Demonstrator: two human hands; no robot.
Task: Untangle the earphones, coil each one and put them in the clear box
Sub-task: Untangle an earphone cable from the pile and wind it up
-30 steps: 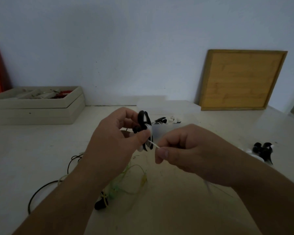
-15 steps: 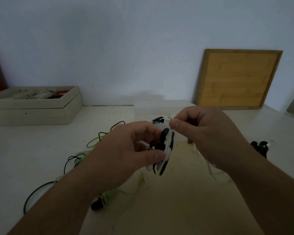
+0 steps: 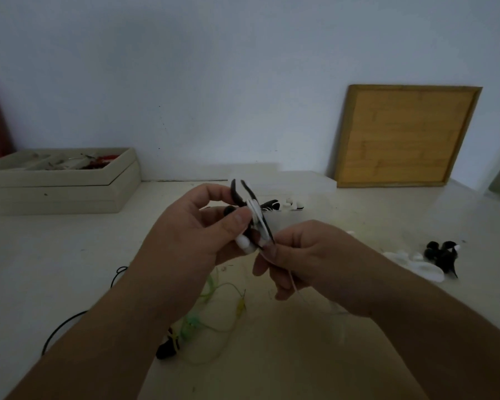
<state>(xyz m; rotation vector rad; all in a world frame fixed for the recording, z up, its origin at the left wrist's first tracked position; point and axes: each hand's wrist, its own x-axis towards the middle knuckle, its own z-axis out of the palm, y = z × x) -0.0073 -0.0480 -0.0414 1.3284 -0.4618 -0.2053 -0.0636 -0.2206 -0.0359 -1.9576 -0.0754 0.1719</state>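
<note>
My left hand (image 3: 185, 243) grips a black-and-white coiled earphone bundle (image 3: 254, 215) between thumb and fingers, above the table's middle. My right hand (image 3: 303, 258) pinches the white cord (image 3: 296, 290) at the coil's lower edge; the cord trails down under that hand. The clear box (image 3: 289, 189) stands just behind, with coiled black and white earphones (image 3: 283, 204) inside. A green earphone cable (image 3: 214, 307) and a black cable (image 3: 61, 327) lie loose on the table below my hands, partly hidden by my left forearm.
A beige tray box (image 3: 58, 183) with small items sits at the back left. A wooden board (image 3: 401, 134) leans on the wall at the back right. White and black earphone pieces (image 3: 433, 258) lie at the right. A black plug (image 3: 168, 346) rests by the green cable.
My right hand has come down from above the coil to its lower edge, carrying the white cord round. My left hand has turned the coil more upright.
</note>
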